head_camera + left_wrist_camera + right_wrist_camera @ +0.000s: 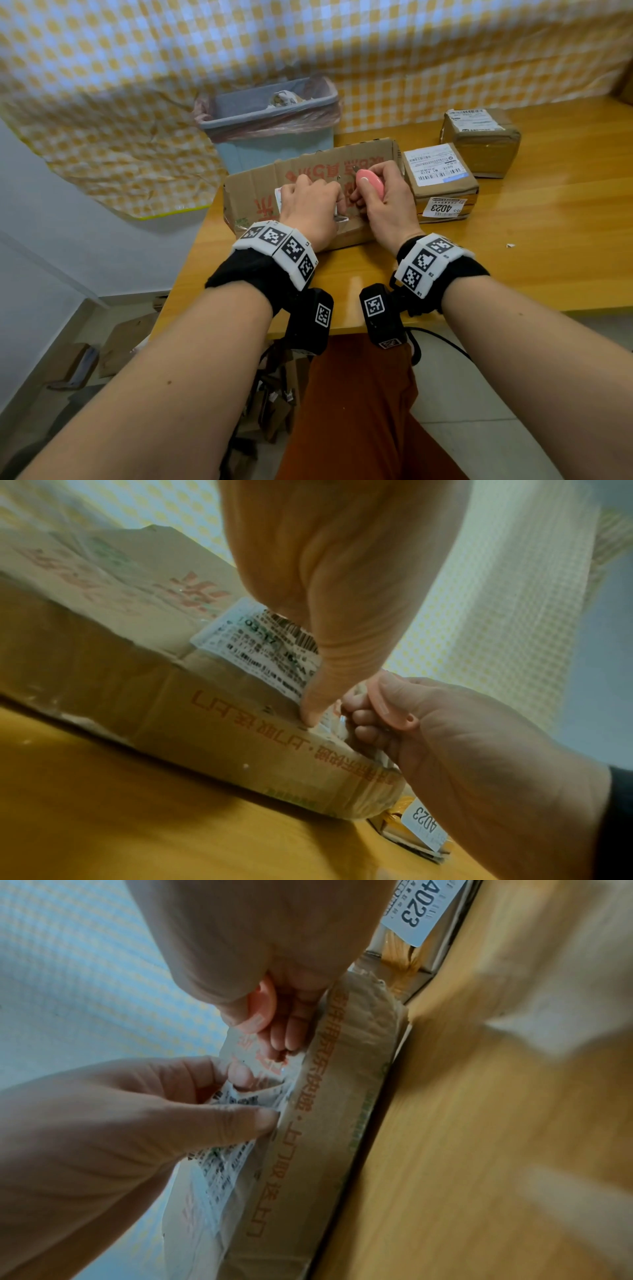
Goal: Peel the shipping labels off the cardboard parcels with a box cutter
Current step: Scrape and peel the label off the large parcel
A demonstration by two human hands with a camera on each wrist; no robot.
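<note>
Closest to the head camera are the two bare forearms with black wristbands and white tag cuffs, reaching over the edge of the wooden table (pixel 513 219) to the big flat cardboard parcel (pixel 260 185) with red print — I'll use that box as the reference point for everything. The left hand (pixel 310 209) sits on top of the box near its front edge, thumb and fingers pinching a lifted corner of the white shipping label (pixel 253 647); the rest of the label is flat on the box top under that hand. The right hand (pixel 383 202) is right next to it, fist wrapped around a pink box cutter (pixel 370 183), knuckles touching the box top just beside the peeled corner. Can't make out the blade clearly in any view. Just to the right of the big box, nearly touching it, is a smaller parcel (pixel 442 192) with a white label on top and a "4023" sticker (pixel 443 207) on its front face. Further right and back from that sits a third taped parcel (pixel 483 144), also labelled. Behind the big box, off the table's far edge, there's a blue-grey bin (pixel 270 137) with a plastic liner and crumpled paper inside — yellow checked cloth hangs behind it all.
</note>
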